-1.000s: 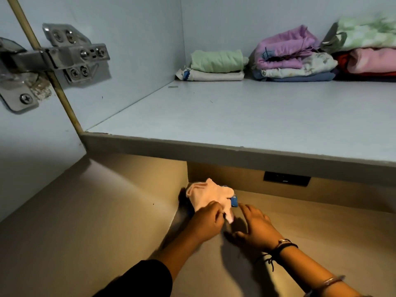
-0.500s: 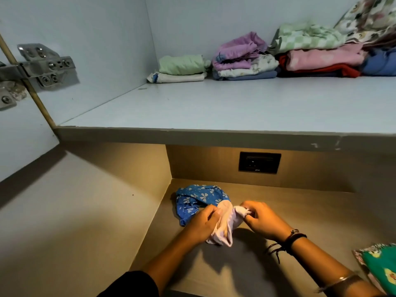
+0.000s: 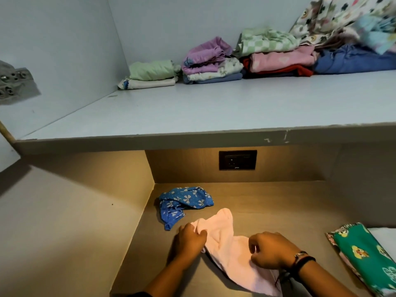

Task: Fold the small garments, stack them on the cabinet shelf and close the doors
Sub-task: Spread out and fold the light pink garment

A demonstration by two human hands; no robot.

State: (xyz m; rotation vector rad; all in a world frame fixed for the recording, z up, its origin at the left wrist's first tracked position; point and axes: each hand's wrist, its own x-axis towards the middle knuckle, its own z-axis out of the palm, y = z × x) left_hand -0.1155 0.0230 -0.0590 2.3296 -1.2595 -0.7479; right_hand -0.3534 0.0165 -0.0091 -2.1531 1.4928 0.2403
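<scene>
Now the pink garment (image 3: 227, 249) stretches between left hand (image 3: 191, 243), right hand (image 3: 271, 250).

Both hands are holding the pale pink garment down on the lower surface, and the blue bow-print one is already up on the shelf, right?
Not quite. The head view shows the blue bow-print garment crumpled on the lower surface, not on the shelf. The left hand and right hand do hold the pale pink garment.
</scene>
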